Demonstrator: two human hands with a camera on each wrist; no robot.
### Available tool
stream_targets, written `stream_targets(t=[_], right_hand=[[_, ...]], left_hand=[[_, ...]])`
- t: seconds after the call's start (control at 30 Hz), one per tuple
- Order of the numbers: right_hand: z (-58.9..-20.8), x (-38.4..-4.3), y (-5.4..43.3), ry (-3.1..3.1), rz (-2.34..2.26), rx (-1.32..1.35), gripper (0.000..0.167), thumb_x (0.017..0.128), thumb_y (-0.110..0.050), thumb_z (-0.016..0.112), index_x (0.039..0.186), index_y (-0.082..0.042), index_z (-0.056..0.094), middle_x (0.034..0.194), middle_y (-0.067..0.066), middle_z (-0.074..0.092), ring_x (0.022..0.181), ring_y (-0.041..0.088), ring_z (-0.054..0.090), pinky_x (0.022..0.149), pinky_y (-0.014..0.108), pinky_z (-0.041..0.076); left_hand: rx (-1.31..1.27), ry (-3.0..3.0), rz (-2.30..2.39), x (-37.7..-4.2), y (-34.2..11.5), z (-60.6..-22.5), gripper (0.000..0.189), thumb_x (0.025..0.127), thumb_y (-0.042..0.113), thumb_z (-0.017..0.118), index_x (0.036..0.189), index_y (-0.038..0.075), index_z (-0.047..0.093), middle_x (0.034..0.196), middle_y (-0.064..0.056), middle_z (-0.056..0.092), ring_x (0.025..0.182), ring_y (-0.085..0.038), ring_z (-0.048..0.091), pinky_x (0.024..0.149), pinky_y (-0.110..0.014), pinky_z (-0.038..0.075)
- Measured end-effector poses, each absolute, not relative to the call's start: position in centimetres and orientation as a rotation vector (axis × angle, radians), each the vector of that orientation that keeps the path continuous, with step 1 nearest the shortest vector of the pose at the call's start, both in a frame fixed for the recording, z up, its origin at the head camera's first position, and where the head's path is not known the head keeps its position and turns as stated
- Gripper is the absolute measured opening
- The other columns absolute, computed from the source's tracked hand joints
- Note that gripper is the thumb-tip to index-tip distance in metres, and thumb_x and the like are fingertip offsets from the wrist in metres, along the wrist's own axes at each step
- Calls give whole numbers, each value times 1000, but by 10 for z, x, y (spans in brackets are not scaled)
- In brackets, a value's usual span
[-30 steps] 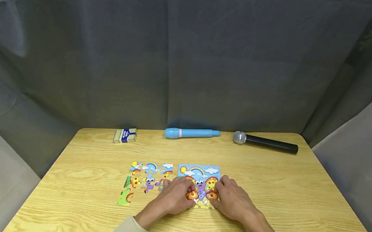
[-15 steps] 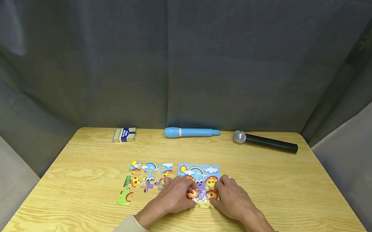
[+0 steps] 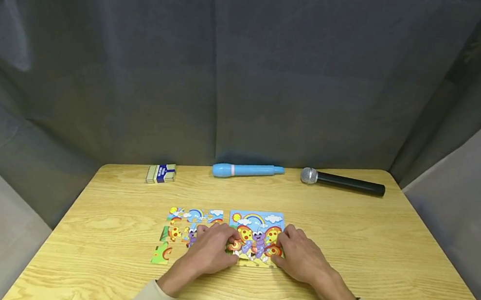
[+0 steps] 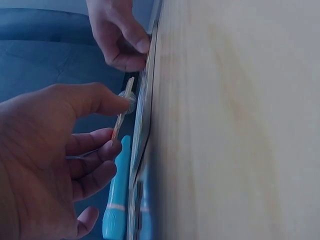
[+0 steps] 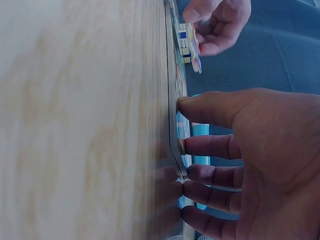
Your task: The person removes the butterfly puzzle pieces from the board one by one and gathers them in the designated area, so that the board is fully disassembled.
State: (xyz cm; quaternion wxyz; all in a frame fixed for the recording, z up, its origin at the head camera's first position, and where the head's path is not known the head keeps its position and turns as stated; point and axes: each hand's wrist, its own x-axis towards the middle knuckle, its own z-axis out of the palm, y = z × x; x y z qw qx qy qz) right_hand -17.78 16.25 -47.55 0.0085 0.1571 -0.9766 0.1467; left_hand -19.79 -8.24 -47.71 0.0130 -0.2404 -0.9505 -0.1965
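My left hand (image 3: 208,249) pinches a jigsaw puzzle piece (image 4: 119,122) between thumb and fingers, tilted and raised above the butterfly puzzle board (image 3: 255,217). From the right wrist view, the underside and printed edge of this piece (image 5: 196,52) show clear of the board. My right hand (image 3: 304,257) rests at the board's right edge, its thumb and fingertips touching it with fairly straight fingers. Left of the board lie several loose jigsaw pieces (image 3: 162,254) in rough rows, with sun, rainbow, cloud and butterfly parts. My left hand hides some of them.
Along the table's back edge are a pack of small sticks (image 3: 161,173) with a blue band, a blue microphone-shaped thing (image 3: 247,171) and a black microphone (image 3: 344,182) with a silver head. Behind the wooden table (image 3: 387,263) hangs a dark curtain (image 3: 274,75).
My left hand has moved left and lifted the jigsaw piece off the board, which now shows the butterfly's left wing beside it. My right hand stays at the board's right edge.
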Motion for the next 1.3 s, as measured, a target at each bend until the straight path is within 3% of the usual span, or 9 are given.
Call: stream_targets(t=[0.43,0.87,1.17,1.3], right_hand=[[-476,-179,162,-3061,429,493,25,80,-33,75,86,-15,60,96,0,46,83,16,43,67,33,39],[-474,-179,162,-3066,421,493,23,81,-33,74,88,-14,60,96,0,46,83,16,43,69,34,40],[-475,-179,162,-3046,428,507,25,81,-33,75,85,-15,58,96,0,46,83,16,42,68,33,38],[-475,-179,162,-3064,430,503,26,81,-34,74,85,-16,57,97,1,46,84,16,42,68,33,38]], left_hand=[[-638,-2958,-619,-192,-124,-477,36,70,31,75,104,24,68,92,14,63,86,-6,51,76,-33,32],[-540,-2961,-570,-186,-161,-479,38,67,33,81,103,24,70,80,16,58,76,-3,44,79,-37,32],[-469,-3035,-611,-179,-178,-474,35,67,31,82,99,25,70,80,18,59,90,-10,54,88,-45,31],[-443,-3054,-574,-177,-184,-473,34,65,29,82,97,26,70,81,19,58,86,-7,50,82,-40,28]])
